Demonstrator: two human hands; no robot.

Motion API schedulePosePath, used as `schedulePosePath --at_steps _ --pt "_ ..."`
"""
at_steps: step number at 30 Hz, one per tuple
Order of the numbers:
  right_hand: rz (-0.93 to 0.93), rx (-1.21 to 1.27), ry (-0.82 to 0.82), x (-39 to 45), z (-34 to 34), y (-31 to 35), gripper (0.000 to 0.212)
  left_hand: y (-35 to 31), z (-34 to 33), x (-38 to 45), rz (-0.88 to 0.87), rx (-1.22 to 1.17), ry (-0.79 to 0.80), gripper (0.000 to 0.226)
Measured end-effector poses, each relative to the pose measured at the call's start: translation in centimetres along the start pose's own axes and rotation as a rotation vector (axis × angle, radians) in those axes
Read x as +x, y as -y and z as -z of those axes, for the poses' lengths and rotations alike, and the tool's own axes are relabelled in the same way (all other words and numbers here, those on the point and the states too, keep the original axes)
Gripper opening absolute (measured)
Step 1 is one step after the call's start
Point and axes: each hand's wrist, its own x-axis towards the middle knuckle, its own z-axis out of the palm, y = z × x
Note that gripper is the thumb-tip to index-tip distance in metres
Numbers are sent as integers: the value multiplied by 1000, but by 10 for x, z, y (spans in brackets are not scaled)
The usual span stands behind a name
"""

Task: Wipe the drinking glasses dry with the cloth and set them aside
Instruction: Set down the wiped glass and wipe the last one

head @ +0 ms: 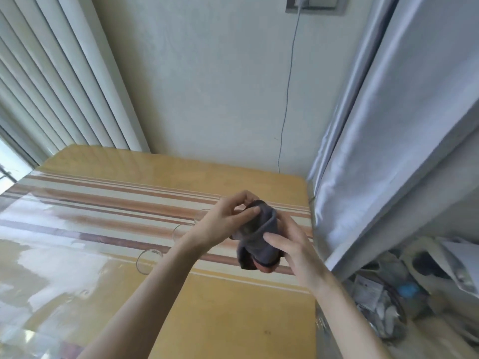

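Note:
A dark grey cloth [259, 237] is wrapped around a drinking glass held in the air above the table's right part; the glass itself is almost wholly hidden by the cloth. My left hand [225, 218] grips the upper end, thumb pressed on the cloth near the rim. From the right side and below, my right hand [290, 244] cups the cloth-covered glass. Three clear glasses stand on the table to the left of my left forearm: one nearest me [147, 260], one in the middle [181, 230], one farther back [202, 213], partly hidden by my hand.
The table [103, 229] has a yellow top with a striped cloth under a glossy clear cover. A grey curtain [375, 151] hangs along its right edge. Beyond that edge a basket of clutter [383, 307] sits low. A thin cable [287, 99] runs down the back wall.

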Motion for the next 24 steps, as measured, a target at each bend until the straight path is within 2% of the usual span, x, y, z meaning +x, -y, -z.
schedulePosePath --at_steps 3,6,9,13,15,18,20,22,24 --pt "51 -204 71 -3 10 23 35 -19 -10 9 -72 128 -9 9" --pt "145 -350 -96 0 17 33 23 -31 -17 16 -104 256 -27 17" --pt "171 -405 -128 2 24 30 3 -34 -18 19 -129 429 -79 14" --pt "101 -825 -112 8 37 18 20 -32 -7 19 -121 674 -192 8" --pt "19 -1053 -97 10 46 14 28 -28 -1 19 -44 821 -266 16" --pt "-51 -1118 -209 10 56 11 33 -14 4 17 134 961 -397 28" --pt "-43 -1028 -290 8 50 6 31 -2 -4 13 233 880 -416 27" --pt "-24 -841 -378 3 31 -1 20 6 -19 12 318 690 -397 28" --pt "21 -680 -455 -4 10 -9 12 10 -36 10 435 286 -371 27"
